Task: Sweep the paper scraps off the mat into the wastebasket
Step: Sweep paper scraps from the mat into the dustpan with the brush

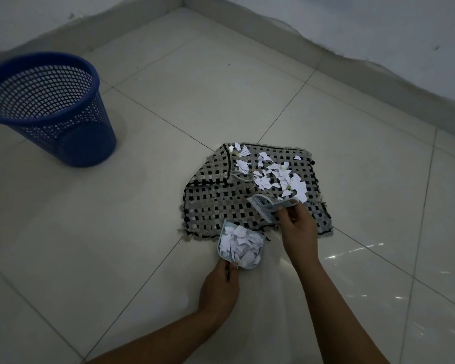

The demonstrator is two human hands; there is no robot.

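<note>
Woven mat (221, 203) on tiled floor, loose paper scraps (271, 174) at twelve o'clock of right hand (297, 227) gripping brush (267, 206); left hand (220, 287) pinching scrap-filled dustpan (239, 245) at mat's six o'clock edge; blue wastebasket (47, 106) well apart at ten o'clock.

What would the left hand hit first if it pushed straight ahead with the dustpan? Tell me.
Likely the mat's near edge: the left hand points the dustpan up toward it. Depth is unclear.
</note>
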